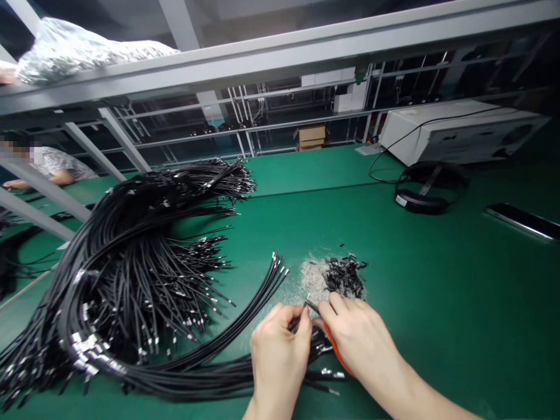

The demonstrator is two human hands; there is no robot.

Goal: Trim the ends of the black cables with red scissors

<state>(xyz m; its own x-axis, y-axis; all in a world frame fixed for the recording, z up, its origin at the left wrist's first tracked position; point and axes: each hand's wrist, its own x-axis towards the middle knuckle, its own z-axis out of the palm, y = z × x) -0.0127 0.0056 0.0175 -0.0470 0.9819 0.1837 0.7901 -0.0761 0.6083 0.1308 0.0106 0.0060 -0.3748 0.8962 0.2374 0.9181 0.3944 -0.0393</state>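
Pinching a black cable end (305,304) between thumb and forefinger, the left hand (280,341) is at near centre over the green table (420,274). The right hand (356,326) is closed around a red-handled tool (336,349), its tip at the cable end. Just beyond lie short black pieces (345,276), right of clear scraps (312,276). Black cable bundles (144,256) occupy the left.

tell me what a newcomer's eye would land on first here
Probably the heap of black cables sprawling over the left of the green table. Next, at lower centre, the left hand and right hand close together, the latter holding an orange-handled tool. Just beyond lies a pile of small black pieces.
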